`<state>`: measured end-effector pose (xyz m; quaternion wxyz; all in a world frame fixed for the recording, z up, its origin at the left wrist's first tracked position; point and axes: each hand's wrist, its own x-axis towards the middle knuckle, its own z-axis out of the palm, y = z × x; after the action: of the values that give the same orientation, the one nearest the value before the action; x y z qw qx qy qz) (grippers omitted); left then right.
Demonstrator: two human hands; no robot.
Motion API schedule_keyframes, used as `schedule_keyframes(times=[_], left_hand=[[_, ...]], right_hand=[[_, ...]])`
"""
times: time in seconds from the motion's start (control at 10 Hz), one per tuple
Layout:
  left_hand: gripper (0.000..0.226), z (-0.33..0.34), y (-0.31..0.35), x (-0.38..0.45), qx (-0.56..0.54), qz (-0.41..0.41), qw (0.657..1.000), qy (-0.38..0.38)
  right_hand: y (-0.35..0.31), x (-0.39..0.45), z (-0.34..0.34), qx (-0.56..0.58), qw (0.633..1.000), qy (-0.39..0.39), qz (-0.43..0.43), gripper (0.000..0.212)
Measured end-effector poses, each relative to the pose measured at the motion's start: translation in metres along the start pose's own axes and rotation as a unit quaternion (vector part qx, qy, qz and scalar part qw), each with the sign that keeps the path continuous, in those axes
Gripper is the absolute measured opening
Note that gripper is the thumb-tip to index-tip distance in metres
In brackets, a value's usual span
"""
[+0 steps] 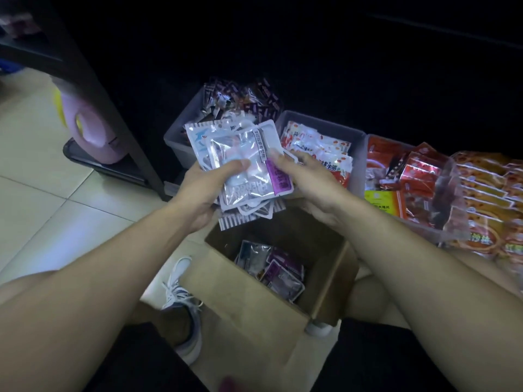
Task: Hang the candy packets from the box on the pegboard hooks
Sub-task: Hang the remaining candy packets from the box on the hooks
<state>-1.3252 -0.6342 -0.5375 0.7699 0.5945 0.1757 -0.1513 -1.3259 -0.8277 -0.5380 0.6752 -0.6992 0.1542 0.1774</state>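
A person's left hand (203,190) and right hand (305,182) both grip a fanned stack of candy packets (243,165) above the open cardboard box (254,315), where more packets lie; the glossy, loosely splayed sleeves could slide free; no pegboard in view.

Your way down into the cardboard box (249,295) is open from above, past its raised flaps. Beyond it, packed snack bins (319,142) crowd the floor, and a dark shelf frame (113,131) blocks your left.
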Motion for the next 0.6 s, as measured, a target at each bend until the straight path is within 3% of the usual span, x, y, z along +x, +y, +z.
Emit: schedule_keyframes(times=[0.1, 0.2, 0.3, 0.4, 0.6], left_hand=[[0.037, -0.009, -0.001, 0.007, 0.019, 0.003, 1.0, 0.019], [0.037, -0.017, -0.005, 0.013, 0.042, 0.019, 0.998, 0.041], [0.045, -0.02, -0.012, 0.018, 0.07, 0.04, 0.995, 0.052], [0.06, -0.018, -0.02, 0.023, 0.106, 0.043, 0.992, 0.051], [0.057, -0.011, -0.032, 0.034, 0.109, 0.053, 0.99, 0.068]], right_hand=[[0.007, 0.011, -0.007, -0.068, 0.993, 0.091, -0.031, 0.044], [0.027, 0.024, -0.018, -0.211, 0.966, 0.138, -0.064, 0.02], [0.059, 0.038, -0.009, -0.487, 0.871, -0.045, 0.033, 0.025], [0.107, 0.046, 0.01, -0.679, 0.698, -0.209, 0.093, 0.032], [0.207, 0.079, 0.02, -0.656, 0.721, -0.185, 0.127, 0.071]])
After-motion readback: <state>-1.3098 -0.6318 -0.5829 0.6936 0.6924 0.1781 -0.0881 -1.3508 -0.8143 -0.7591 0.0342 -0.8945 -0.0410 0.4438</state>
